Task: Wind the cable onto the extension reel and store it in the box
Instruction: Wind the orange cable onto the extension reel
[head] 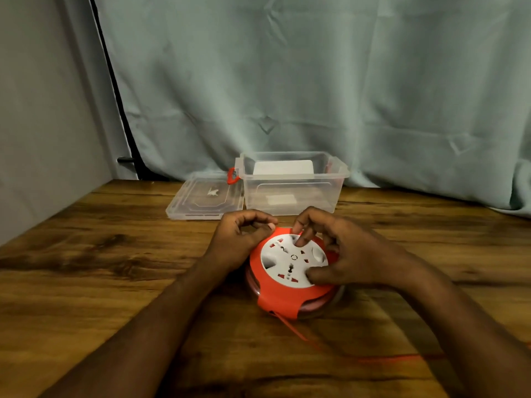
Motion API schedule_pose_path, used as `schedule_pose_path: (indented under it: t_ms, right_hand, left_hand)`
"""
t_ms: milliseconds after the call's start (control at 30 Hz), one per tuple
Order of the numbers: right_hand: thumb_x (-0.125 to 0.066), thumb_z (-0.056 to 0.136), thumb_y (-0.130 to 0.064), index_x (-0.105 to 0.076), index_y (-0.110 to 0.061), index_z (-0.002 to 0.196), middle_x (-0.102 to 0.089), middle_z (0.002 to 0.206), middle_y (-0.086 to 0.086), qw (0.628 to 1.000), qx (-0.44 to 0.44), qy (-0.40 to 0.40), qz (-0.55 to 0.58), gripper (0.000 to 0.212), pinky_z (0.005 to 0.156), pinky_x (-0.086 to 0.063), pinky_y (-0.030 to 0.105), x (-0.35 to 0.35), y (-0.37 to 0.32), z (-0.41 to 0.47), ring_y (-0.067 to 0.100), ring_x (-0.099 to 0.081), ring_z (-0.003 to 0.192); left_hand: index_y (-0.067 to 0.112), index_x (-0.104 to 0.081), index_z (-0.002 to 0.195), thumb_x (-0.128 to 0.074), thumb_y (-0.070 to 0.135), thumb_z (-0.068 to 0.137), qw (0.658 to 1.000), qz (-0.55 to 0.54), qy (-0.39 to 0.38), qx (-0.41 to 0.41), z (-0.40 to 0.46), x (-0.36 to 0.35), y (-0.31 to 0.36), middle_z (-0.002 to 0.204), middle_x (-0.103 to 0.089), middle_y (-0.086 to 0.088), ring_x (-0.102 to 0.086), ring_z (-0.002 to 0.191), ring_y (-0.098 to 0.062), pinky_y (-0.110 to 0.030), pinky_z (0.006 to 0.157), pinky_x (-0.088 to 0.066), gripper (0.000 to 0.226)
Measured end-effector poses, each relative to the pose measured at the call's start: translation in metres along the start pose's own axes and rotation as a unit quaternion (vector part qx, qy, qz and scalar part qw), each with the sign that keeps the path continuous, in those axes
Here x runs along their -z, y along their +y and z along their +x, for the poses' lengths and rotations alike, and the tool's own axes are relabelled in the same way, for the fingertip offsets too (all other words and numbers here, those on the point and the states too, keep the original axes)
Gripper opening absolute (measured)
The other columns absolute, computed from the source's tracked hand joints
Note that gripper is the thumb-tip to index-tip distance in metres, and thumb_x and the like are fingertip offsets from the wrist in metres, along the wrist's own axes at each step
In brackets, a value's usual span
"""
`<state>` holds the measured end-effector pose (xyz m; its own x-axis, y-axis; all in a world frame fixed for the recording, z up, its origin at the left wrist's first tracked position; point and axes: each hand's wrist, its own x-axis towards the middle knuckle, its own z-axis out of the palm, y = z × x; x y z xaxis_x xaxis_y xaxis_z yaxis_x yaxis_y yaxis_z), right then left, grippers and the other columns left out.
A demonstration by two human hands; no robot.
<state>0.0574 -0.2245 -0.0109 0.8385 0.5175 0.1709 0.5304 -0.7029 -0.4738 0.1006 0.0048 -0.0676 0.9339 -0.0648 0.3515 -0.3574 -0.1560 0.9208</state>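
Note:
A round extension reel [287, 285] with an orange frame and a white socket face lies flat on the wooden table [100, 268]. My right hand [350, 254] sits over its right side, a fingertip dipped into a recess in the white face and the thumb pressing the face's lower right. My left hand [244, 237] is at the reel's upper left edge, fingers curled, thumb touching the orange rim. A thin orange cable [293, 330] leaves the reel's front and trails right across the table. The clear plastic box [293, 182] stands open behind the reel.
The box's clear lid [204, 198] lies flat to the left of the box, beside an orange latch [232, 176]. A grey-green curtain [316, 81] hangs behind the table. The table's left edge runs near a grey wall.

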Motion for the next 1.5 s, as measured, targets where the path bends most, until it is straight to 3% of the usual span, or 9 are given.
schedule_pose_path:
  t_ms: [133, 300, 600, 900, 967, 1067, 1267, 1433, 1500]
  right_hand:
    - [-0.090, 0.055, -0.055, -0.054, -0.047, 0.101, -0.066, 0.094, -0.023, 0.999, -0.023, 0.033, -0.013, 0.059, 0.071, -0.059, 0.044, -0.003, -0.002, 0.001, 0.006, -0.063, 0.083]
    - [-0.092, 0.056, -0.056, -0.058, -0.034, 0.079, -0.062, 0.076, -0.017, 0.996, -0.028, 0.054, -0.063, 0.046, 0.055, -0.044, 0.028, -0.005, -0.007, 0.000, 0.004, -0.054, 0.066]
    - [-0.088, 0.059, -0.060, -0.056, -0.022, 0.066, -0.054, 0.062, -0.018, 0.991, -0.033, 0.063, -0.112, 0.050, 0.050, -0.030, 0.015, -0.007, -0.018, -0.002, 0.000, -0.052, 0.062]
    - [-0.077, 0.061, -0.079, -0.040, -0.026, 0.050, -0.041, 0.057, -0.015, 0.977, -0.065, 0.142, -0.146, 0.065, 0.060, -0.033, 0.025, -0.028, -0.027, 0.004, 0.006, -0.046, 0.065]
    - [-0.068, 0.063, -0.084, -0.040, -0.027, 0.049, -0.057, 0.066, -0.016, 0.976, -0.075, 0.153, -0.137, 0.065, 0.069, -0.046, 0.028, -0.037, -0.028, 0.007, 0.008, -0.057, 0.076]
    - [-0.062, 0.072, -0.082, -0.042, -0.029, 0.052, -0.073, 0.092, -0.011, 0.974, -0.080, 0.159, -0.141, 0.060, 0.076, -0.049, 0.028, -0.044, -0.029, 0.010, 0.008, -0.065, 0.092]
    - [-0.073, 0.079, -0.046, -0.065, -0.034, 0.093, -0.065, 0.078, -0.017, 0.982, 0.004, 0.150, -0.116, 0.020, 0.065, -0.044, 0.024, -0.029, -0.022, 0.006, 0.003, -0.060, 0.074]
    - [-0.073, 0.074, -0.022, -0.064, -0.042, 0.119, -0.068, 0.107, -0.026, 0.994, 0.020, 0.048, -0.096, 0.051, 0.063, -0.033, 0.007, -0.009, -0.012, 0.001, -0.018, -0.054, 0.079]
    - [-0.077, 0.071, -0.025, -0.059, -0.046, 0.127, -0.068, 0.116, -0.027, 0.996, 0.008, 0.028, -0.089, 0.062, 0.067, -0.046, 0.014, -0.005, -0.009, 0.000, -0.012, -0.059, 0.086]
  left_hand:
    - [0.008, -0.077, 0.096, -0.069, 0.006, 0.090, 1.000, -0.009, 0.010, -0.003, 0.000, -0.001, -0.001, 0.097, -0.074, -0.017, -0.072, 0.092, -0.035, -0.046, 0.083, -0.061, 0.010]
    - [0.007, -0.077, 0.096, -0.068, 0.006, 0.091, 1.000, -0.012, 0.007, -0.008, 0.000, 0.000, -0.001, 0.095, -0.075, -0.015, -0.073, 0.091, -0.032, -0.041, 0.080, -0.062, 0.011]
    - [0.006, -0.077, 0.099, -0.068, 0.007, 0.091, 1.000, -0.014, 0.000, -0.004, 0.000, -0.001, -0.001, 0.095, -0.076, -0.011, -0.073, 0.091, -0.031, -0.037, 0.077, -0.062, 0.011]
    - [0.005, -0.077, 0.096, -0.066, 0.002, 0.092, 1.000, 0.000, 0.009, -0.026, 0.001, -0.002, -0.001, 0.093, -0.076, -0.012, -0.072, 0.092, -0.029, -0.033, 0.080, -0.061, 0.012]
    - [0.003, -0.076, 0.096, -0.065, 0.001, 0.092, 1.000, -0.001, 0.007, -0.029, 0.001, -0.002, -0.001, 0.093, -0.076, -0.013, -0.072, 0.092, -0.030, -0.030, 0.079, -0.061, 0.012]
    - [0.002, -0.075, 0.098, -0.065, 0.002, 0.092, 1.000, -0.007, -0.002, -0.021, 0.000, -0.001, 0.000, 0.095, -0.075, -0.013, -0.072, 0.092, -0.029, -0.033, 0.078, -0.063, 0.012]
    - [0.005, -0.076, 0.098, -0.066, 0.004, 0.092, 1.000, -0.004, -0.013, -0.013, 0.001, 0.002, -0.001, 0.095, -0.076, -0.013, -0.073, 0.090, -0.029, -0.036, 0.077, -0.063, 0.012]
    - [0.009, -0.077, 0.097, -0.067, 0.006, 0.091, 1.000, -0.001, -0.014, -0.013, 0.000, 0.002, 0.000, 0.095, -0.075, -0.013, -0.073, 0.089, -0.028, -0.036, 0.076, -0.062, 0.012]
    - [0.011, -0.077, 0.096, -0.067, 0.006, 0.091, 1.000, 0.001, -0.016, -0.015, -0.001, 0.002, 0.001, 0.095, -0.075, -0.012, -0.073, 0.089, -0.028, -0.036, 0.077, -0.062, 0.012]
